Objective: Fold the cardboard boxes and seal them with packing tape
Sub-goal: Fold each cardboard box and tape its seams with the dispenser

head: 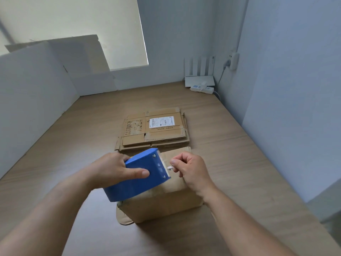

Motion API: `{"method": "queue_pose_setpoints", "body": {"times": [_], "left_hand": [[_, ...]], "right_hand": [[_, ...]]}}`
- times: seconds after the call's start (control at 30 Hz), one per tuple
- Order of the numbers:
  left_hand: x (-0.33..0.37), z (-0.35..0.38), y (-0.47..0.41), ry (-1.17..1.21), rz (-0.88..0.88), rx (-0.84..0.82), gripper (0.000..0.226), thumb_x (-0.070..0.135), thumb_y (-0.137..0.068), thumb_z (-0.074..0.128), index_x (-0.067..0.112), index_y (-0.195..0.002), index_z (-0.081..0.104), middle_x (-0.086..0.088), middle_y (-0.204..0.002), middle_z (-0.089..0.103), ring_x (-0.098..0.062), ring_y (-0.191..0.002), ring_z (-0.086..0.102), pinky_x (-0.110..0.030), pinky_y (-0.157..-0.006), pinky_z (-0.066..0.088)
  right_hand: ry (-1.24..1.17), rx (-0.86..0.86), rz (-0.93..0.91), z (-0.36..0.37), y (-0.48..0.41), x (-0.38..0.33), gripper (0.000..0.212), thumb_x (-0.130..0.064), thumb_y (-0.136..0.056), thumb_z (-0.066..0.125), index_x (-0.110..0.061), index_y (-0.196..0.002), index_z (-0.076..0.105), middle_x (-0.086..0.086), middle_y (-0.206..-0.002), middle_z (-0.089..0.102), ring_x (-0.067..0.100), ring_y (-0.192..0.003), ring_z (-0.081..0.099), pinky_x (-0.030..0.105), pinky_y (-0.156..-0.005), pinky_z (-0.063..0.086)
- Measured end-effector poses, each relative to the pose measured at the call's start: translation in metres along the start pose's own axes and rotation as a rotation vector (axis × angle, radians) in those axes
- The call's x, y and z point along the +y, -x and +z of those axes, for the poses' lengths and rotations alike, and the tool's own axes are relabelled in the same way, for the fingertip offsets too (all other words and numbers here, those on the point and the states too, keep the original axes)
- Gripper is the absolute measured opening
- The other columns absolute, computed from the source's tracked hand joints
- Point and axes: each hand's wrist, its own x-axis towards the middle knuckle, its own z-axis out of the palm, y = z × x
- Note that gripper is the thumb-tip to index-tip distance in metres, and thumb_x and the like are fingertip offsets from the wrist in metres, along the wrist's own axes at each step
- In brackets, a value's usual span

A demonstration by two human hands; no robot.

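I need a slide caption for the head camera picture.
The left hand holds a blue tape dispenser over a cardboard box while the right hand pinches the tape end.

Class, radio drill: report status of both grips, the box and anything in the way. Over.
Left grip holds tape dispenser. Right grip pinches tape end. Folded box beneath them. Flat cardboard behind box.

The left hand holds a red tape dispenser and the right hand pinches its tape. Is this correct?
No. The head view shows the tape dispenser is blue, not red; the left hand holds it and the right hand pinches its tape.
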Motion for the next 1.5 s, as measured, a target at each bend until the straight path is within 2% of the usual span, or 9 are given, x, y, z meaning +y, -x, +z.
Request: {"method": "queue_pose_setpoints", "body": {"times": [0.1,0.23,0.37,0.5,0.93,1.17,1.27,1.4,1.5], "left_hand": [[-0.004,-0.022,-0.001,-0.114,-0.11,-0.008,0.073,0.08,-0.052,0.053,0.019,-0.089,0.066,0.003,-0.081,0.072,-0.013,-0.074,0.068,-0.026,-0.071,0.05],[-0.001,-0.022,-0.007,-0.29,-0.18,-0.074,0.075,0.085,-0.049,0.044,0.021,-0.083,0.064,0.005,-0.079,0.068,-0.009,-0.071,0.064,-0.018,-0.061,0.04],[0.009,-0.017,-0.02,-0.332,-0.219,-0.083,0.079,0.087,-0.044,0.041,0.022,-0.082,0.063,0.004,-0.082,0.066,-0.009,-0.073,0.063,-0.021,-0.066,0.043],[0.019,-0.015,-0.033,-0.382,-0.279,-0.14,0.075,0.09,-0.05,0.042,0.023,-0.079,0.061,0.005,-0.081,0.062,-0.009,-0.074,0.059,-0.022,-0.059,0.037],[0.043,-0.015,-0.058,-0.505,-0.333,-0.237,0.067,0.09,-0.059,0.05,0.026,-0.079,0.059,0.006,-0.085,0.057,-0.008,-0.078,0.054,-0.025,-0.059,0.035],[0.045,-0.012,-0.057,-0.504,-0.359,-0.244,0.069,0.09,-0.057,0.051,0.026,-0.082,0.059,0.005,-0.088,0.058,-0.01,-0.08,0.055,-0.026,-0.063,0.037],[0.045,-0.011,-0.056,-0.491,-0.374,-0.242,0.069,0.09,-0.057,0.052,0.026,-0.084,0.059,0.006,-0.089,0.058,-0.01,-0.081,0.056,-0.026,-0.062,0.037],[0.045,-0.01,-0.056,-0.487,-0.401,-0.245,0.073,0.091,-0.053,0.052,0.025,-0.085,0.061,0.005,-0.09,0.059,-0.011,-0.082,0.057,-0.026,-0.063,0.038],[0.046,-0.012,-0.057,-0.497,-0.404,-0.242,0.076,0.093,-0.05,0.051,0.026,-0.084,0.062,0.005,-0.089,0.06,-0.011,-0.081,0.057,-0.027,-0.062,0.038]], "right_hand": [[-0.032,0.173,0.144,-0.028,-0.006,0.006,0.023,-0.011,-0.087,0.063,-0.011,-0.064,0.063,-0.007,-0.05,0.058,0.004,-0.042,0.047,0.022,-0.047,0.042],[0.019,0.187,0.289,-0.041,-0.009,0.012,0.023,-0.011,-0.088,0.06,-0.008,-0.065,0.062,-0.003,-0.051,0.057,0.009,-0.039,0.051,0.021,-0.044,0.043],[0.033,0.244,0.324,-0.038,-0.011,0.013,0.025,-0.013,-0.09,0.057,-0.009,-0.066,0.061,0.0,-0.055,0.055,0.012,-0.037,0.053,0.019,-0.04,0.041],[0.07,0.294,0.36,-0.036,-0.007,0.016,0.021,-0.01,-0.088,0.057,-0.006,-0.068,0.063,0.001,-0.056,0.057,0.012,-0.037,0.053,0.027,-0.046,0.049],[-0.014,0.293,0.474,-0.044,-0.007,0.03,0.013,-0.006,-0.087,0.058,0.001,-0.078,0.064,0.002,-0.057,0.054,0.012,-0.041,0.047,0.021,-0.037,0.039],[-0.104,0.169,0.574,-0.048,-0.011,0.04,0.02,-0.022,-0.087,0.063,-0.007,-0.076,0.054,0.006,-0.061,0.052,0.013,-0.041,0.042,0.024,-0.043,0.039],[0.036,0.156,0.701,-0.059,-0.002,0.052,0.044,-0.046,-0.075,0.073,-0.011,-0.093,0.052,0.007,-0.078,0.058,0.019,-0.053,0.054,0.024,-0.043,0.044],[0.216,0.325,0.484,-0.053,0.01,0.063,0.026,-0.037,-0.086,0.061,-0.015,-0.076,0.054,-0.001,-0.072,0.057,0.021,-0.069,0.055,0.031,-0.058,0.042],[0.402,0.352,0.294,-0.035,0.003,0.045,0.037,-0.04,-0.094,0.047,-0.018,-0.064,0.05,-0.002,-0.066,0.052,0.021,-0.066,0.05,0.03,-0.052,0.032]]}}
